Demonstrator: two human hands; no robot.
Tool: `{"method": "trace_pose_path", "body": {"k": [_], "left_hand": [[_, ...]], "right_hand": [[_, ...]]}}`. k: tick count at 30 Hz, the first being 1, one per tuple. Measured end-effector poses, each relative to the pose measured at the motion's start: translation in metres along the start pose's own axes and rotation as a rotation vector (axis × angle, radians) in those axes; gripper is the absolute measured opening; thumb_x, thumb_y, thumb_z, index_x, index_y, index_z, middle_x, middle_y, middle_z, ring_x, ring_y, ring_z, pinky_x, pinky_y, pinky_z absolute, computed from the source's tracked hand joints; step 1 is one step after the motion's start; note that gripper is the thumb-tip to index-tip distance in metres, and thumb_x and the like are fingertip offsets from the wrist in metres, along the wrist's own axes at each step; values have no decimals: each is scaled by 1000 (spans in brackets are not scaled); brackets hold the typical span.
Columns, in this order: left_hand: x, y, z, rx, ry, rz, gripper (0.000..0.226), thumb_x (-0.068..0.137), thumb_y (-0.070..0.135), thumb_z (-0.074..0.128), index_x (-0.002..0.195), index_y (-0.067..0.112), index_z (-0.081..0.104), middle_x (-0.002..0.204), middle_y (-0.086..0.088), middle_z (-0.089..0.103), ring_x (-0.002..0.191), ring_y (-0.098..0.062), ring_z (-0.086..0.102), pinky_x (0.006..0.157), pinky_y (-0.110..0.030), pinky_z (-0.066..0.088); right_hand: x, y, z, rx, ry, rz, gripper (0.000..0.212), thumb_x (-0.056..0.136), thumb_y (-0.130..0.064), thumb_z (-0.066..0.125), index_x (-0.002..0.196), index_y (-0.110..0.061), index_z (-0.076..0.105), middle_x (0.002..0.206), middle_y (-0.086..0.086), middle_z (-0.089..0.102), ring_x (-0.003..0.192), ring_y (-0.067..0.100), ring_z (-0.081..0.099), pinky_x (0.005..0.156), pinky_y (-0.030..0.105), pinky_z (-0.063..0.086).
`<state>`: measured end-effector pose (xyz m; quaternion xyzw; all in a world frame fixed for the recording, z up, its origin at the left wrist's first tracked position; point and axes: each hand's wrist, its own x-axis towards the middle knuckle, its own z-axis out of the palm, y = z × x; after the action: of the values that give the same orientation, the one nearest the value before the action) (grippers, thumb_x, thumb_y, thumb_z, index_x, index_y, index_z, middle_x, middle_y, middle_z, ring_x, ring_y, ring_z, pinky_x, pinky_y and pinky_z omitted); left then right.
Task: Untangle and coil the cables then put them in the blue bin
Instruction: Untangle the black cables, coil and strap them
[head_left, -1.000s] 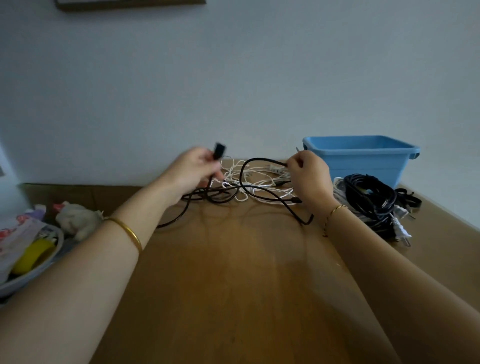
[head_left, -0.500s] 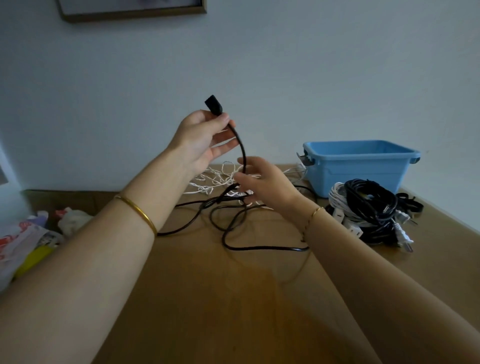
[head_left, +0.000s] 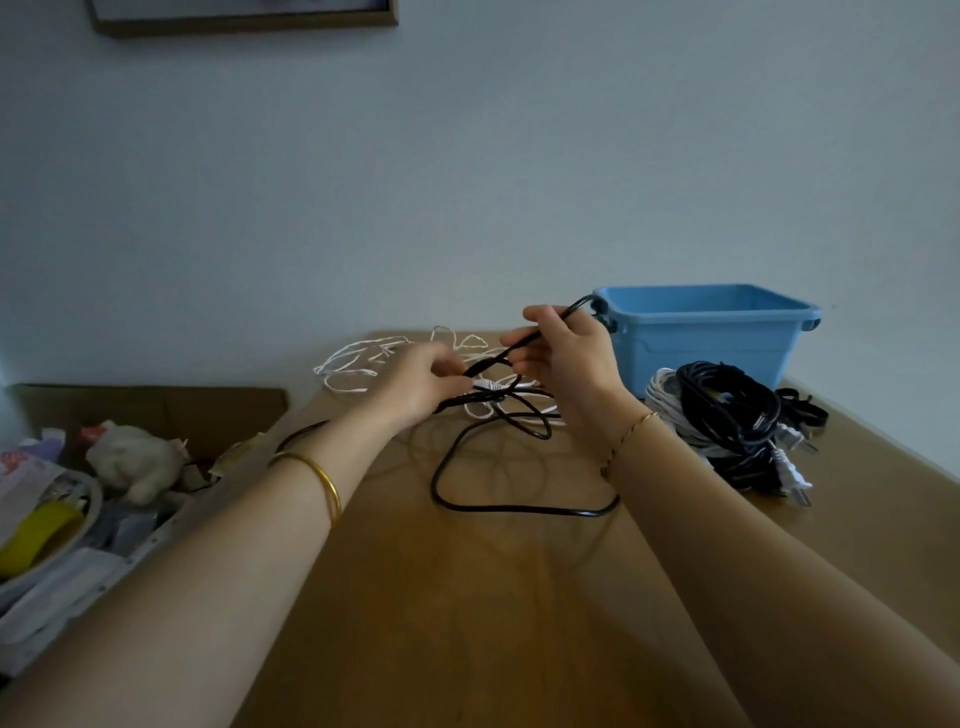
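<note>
- The left hand (head_left: 421, 384) reaches forward low over the table (head_left: 467, 623), its back to the camera, fingers curled and pinching the black cable (head_left: 519, 510).
- The right hand (head_left: 566, 358) is held higher, fingers closed round the same cable, which sticks out above its forefinger.
- The rest of the cable lies in a loose loop on the table, crossing a white cable (head_left: 487, 385).
- The blue bin (head_left: 701, 353) stands just behind the right hand, with a coiled bundle (head_left: 727, 405) beside it.
- The left fingertips are hidden, and the crossing is hard to read.

Bare table (head_left: 493, 613) at near edge passable; coiled cable pile (head_left: 727, 410) crowds front of blue bin (head_left: 701, 348); bin top open.
</note>
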<state>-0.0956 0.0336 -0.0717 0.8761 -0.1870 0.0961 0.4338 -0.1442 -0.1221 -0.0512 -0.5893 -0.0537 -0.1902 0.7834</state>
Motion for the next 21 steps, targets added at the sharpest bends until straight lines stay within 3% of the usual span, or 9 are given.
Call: {"method": "trace_pose_path", "body": {"k": [4, 5, 7, 8, 10, 13, 16, 19, 21], "left_hand": [[8, -3, -8, -114, 158, -39, 3, 90, 14, 65, 92, 12, 64, 78, 2, 62, 71, -20, 58, 70, -36, 51], [11, -6, -14, -147, 236, -72, 3, 91, 14, 63, 90, 11, 64, 79, 0, 63, 70, -23, 60, 71, -39, 53], [17, -14, -26, -213, 393, -147, 12, 95, 12, 56, 84, 9, 62, 78, -3, 65, 60, -17, 62, 65, -37, 56], [20, -17, -31, -282, 458, -180, 14, 96, 10, 53, 85, 7, 61, 77, -4, 65, 54, -13, 60, 60, -35, 56], [25, -16, -39, -416, 575, -217, 13, 98, 9, 49, 91, 5, 59, 75, -4, 62, 47, -7, 54, 53, -30, 56], [32, -4, -49, -588, 742, -230, 12, 99, 11, 44, 97, 6, 54, 73, -1, 57, 41, -3, 51, 47, -23, 53], [35, 6, -60, -718, 875, -232, 13, 100, 11, 41, 98, 6, 53, 75, -2, 57, 48, -5, 50, 50, -20, 51], [31, 7, -63, -780, 819, -270, 11, 101, 10, 42, 99, 6, 51, 75, -4, 57, 52, -8, 52, 51, -21, 51], [24, 5, -60, -795, 601, -324, 8, 99, 7, 46, 98, 6, 54, 70, -5, 60, 50, -10, 55, 46, -23, 51]], "right_hand": [[7, -4, -6, -73, 58, -39, 20, 99, -12, 40, 107, -4, 57, 54, -1, 56, 60, 15, 56, 68, 30, 52], [9, -6, -8, -33, 73, -40, 20, 99, -12, 39, 106, -4, 56, 48, -3, 49, 56, 15, 54, 67, 32, 53], [13, -9, -16, -33, 96, -37, 21, 99, -11, 37, 107, -4, 56, 45, -5, 36, 44, 13, 43, 51, 32, 51], [16, -9, -19, -124, 115, -58, 23, 99, -13, 38, 110, -5, 57, 46, -6, 35, 41, 10, 38, 44, 29, 43], [20, -7, -25, -414, 141, -159, 27, 99, -19, 41, 112, -7, 60, 55, -6, 43, 48, 8, 39, 48, 26, 35], [19, -1, -27, -751, 122, -303, 29, 100, -25, 40, 108, -5, 61, 77, 3, 55, 71, 18, 50, 66, 34, 41], [15, 7, -30, -996, 82, -359, 29, 102, -28, 35, 107, -8, 57, 84, 9, 61, 75, 28, 55, 64, 37, 41], [14, 11, -30, -1170, 110, -386, 28, 103, -28, 31, 106, -11, 52, 82, 13, 63, 73, 33, 57, 59, 36, 40], [13, 9, -28, -1189, 152, -400, 28, 103, -29, 29, 108, -12, 51, 84, 12, 64, 75, 33, 57, 58, 34, 39]]}}
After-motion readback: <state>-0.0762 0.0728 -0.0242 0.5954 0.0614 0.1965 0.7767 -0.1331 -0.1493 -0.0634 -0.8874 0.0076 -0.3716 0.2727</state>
